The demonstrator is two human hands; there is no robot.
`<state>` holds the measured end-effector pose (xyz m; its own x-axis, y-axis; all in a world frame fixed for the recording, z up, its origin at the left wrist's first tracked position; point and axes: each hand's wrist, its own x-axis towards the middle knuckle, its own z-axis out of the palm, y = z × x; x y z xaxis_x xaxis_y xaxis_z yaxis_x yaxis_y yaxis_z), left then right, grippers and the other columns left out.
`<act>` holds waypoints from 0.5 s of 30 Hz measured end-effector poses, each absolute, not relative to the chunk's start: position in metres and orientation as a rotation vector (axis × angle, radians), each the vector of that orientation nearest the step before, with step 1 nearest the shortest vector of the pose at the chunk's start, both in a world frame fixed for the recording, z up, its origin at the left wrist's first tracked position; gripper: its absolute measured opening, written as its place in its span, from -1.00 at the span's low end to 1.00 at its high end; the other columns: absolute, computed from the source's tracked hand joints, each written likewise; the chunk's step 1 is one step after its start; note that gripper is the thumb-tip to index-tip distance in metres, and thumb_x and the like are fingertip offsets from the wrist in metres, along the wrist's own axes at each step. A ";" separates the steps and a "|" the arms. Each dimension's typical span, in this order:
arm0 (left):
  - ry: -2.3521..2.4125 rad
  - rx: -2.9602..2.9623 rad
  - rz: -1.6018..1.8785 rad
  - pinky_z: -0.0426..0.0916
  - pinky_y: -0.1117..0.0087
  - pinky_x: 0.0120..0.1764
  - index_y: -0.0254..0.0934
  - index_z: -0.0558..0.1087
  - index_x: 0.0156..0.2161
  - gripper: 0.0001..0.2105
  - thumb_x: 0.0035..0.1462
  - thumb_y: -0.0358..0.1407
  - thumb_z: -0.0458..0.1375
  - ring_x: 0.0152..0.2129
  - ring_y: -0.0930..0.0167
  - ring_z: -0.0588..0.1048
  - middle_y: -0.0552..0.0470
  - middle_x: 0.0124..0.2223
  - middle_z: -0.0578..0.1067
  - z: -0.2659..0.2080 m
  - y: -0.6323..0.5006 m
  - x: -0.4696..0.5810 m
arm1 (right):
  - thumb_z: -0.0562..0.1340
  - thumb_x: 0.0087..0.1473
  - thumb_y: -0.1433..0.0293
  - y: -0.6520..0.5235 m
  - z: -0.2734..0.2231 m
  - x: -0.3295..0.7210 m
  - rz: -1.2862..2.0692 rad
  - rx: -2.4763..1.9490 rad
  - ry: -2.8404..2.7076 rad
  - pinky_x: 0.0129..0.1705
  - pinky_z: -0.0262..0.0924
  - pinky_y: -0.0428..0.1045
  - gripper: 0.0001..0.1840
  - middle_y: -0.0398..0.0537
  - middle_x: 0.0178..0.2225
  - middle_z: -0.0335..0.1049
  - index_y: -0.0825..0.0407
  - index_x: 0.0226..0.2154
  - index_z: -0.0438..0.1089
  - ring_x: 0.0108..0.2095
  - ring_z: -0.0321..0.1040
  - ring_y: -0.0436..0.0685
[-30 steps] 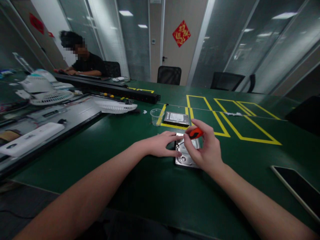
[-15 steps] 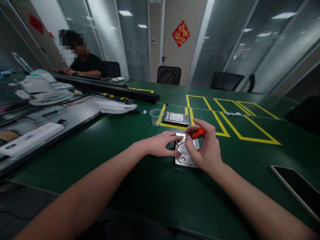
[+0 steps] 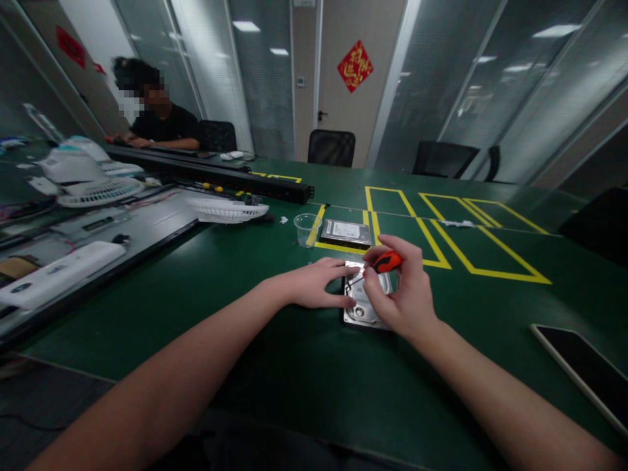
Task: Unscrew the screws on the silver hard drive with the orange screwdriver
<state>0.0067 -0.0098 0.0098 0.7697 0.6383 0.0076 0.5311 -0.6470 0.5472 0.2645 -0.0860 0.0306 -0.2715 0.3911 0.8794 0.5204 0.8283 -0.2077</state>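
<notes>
A silver hard drive (image 3: 362, 313) lies flat on the green table, partly covered by my hands. My left hand (image 3: 316, 282) rests at its left side, with index finger and thumb spread apart and touching its top face. A screwdriver (image 3: 388, 262) with an orange-red and black handle is held in the curled fingers of my right hand (image 3: 405, 294). Its thin shaft slants down to the left, between my left thumb and index finger, over the drive's left edge. Whether the tip sits in a screw is too small to tell.
Behind lie a second hard drive (image 3: 345, 231) and a clear plastic cup (image 3: 307, 231). Yellow tape (image 3: 510, 275) marks rectangles on the table. A phone-like slab (image 3: 579, 366) lies right. Left are a metal panel (image 3: 161, 209) and white fan parts (image 3: 228, 209). A person (image 3: 161, 121) sits across.
The screwdriver handle has turned slightly in my right hand, and the right fingers have shifted a little. My left hand and the hard drive stay in place.
</notes>
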 end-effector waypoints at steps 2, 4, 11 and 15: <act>0.865 2.427 0.276 0.20 -0.39 0.82 -0.03 0.42 0.79 -0.07 0.57 0.33 0.46 0.85 -0.22 0.23 -0.29 0.88 0.31 0.012 -0.011 0.007 | 0.41 0.55 0.46 -0.085 0.030 0.265 -0.157 -0.693 -1.887 0.01 0.80 0.20 -0.26 -0.04 0.07 0.75 -0.23 0.61 0.29 -0.07 0.83 0.27; 0.857 2.426 0.283 0.22 -0.39 0.81 -0.03 0.41 0.80 -0.09 0.59 0.31 0.46 0.84 -0.22 0.26 -0.29 0.87 0.33 0.014 -0.013 0.008 | 0.48 0.56 0.41 -0.083 0.029 0.266 -0.169 -0.707 -1.873 -0.01 0.80 0.19 -0.28 -0.06 0.05 0.76 -0.24 0.59 0.32 -0.09 0.83 0.26; 0.871 2.420 0.270 0.20 -0.36 0.82 -0.02 0.39 0.81 -0.06 0.58 0.34 0.44 0.85 -0.20 0.24 -0.26 0.87 0.34 0.014 -0.012 0.008 | 0.52 0.56 0.38 -0.080 0.027 0.266 -0.188 -0.696 -1.841 0.01 0.82 0.16 -0.36 -0.10 0.03 0.81 -0.25 0.53 0.42 -0.09 0.85 0.24; 0.847 2.423 0.287 0.21 -0.40 0.81 0.00 0.42 0.79 -0.09 0.58 0.38 0.41 0.85 -0.22 0.23 -0.24 0.87 0.34 0.011 -0.010 0.006 | 0.48 0.57 0.40 -0.082 0.028 0.264 -0.189 -0.705 -1.841 0.04 0.85 0.20 -0.38 -0.05 0.06 0.81 -0.22 0.53 0.44 -0.08 0.86 0.27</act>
